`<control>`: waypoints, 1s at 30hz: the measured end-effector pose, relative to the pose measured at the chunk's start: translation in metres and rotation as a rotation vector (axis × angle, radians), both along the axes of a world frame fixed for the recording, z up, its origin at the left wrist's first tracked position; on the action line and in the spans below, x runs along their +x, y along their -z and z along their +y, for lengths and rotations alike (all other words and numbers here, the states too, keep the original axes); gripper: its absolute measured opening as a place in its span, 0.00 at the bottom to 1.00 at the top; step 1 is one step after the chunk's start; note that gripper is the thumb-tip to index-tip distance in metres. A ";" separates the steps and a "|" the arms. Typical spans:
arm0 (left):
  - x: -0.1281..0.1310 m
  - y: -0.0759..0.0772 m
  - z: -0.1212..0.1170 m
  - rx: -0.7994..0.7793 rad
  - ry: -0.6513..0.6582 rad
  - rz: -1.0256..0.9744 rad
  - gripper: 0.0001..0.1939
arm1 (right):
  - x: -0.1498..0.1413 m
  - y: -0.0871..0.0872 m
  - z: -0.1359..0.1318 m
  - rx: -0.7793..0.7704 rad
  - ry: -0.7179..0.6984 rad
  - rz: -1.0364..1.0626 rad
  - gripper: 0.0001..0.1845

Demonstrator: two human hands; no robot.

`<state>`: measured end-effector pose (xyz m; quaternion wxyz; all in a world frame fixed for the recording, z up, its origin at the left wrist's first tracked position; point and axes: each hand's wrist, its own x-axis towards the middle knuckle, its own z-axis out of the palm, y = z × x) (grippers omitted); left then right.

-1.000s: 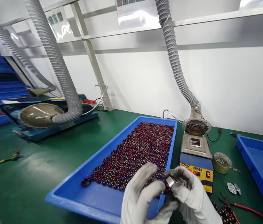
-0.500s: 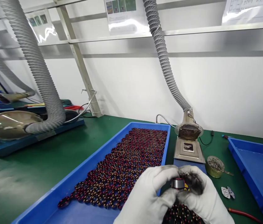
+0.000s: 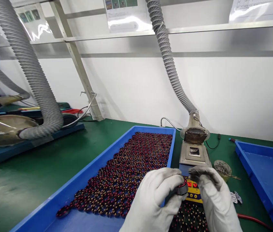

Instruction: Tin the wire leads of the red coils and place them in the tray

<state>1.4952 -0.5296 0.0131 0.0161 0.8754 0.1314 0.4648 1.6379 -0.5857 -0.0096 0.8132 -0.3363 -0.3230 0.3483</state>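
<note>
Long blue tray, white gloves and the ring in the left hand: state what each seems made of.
Long blue tray: probably molded plastic; even color, smooth sheen.
White gloves: likely fabric; matte, bending with the fingers, dark smudges at the tips.
Ring in the left hand: dark, faintly glossy band, metal or plastic unclear; reddish edge may be coated wire.

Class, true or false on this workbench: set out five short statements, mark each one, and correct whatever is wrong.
1. The left hand and the right hand wear white gloves. True.
2. The right hand holds a small dark ring. False: the left hand holds the ring.
3. A blue tray full of similar rings lies left of the machine. True.
4. The machine's panel shows no lit digits. False: red digits glow.
5. A round tub stands right of the machine. True.
</note>
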 end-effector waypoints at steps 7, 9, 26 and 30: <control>0.001 0.005 0.004 -0.018 -0.010 -0.036 0.12 | -0.023 0.005 0.006 -0.120 -0.315 0.180 0.18; 0.000 0.005 0.005 -0.141 0.089 -0.046 0.11 | -0.024 0.006 0.008 -0.136 -0.355 0.255 0.18; 0.000 0.008 0.006 -0.583 0.230 -0.109 0.23 | -0.025 0.000 0.003 -0.077 -0.608 0.347 0.11; 0.004 0.007 0.007 -0.703 0.319 -0.271 0.11 | -0.028 -0.001 0.004 -0.102 -0.630 0.388 0.13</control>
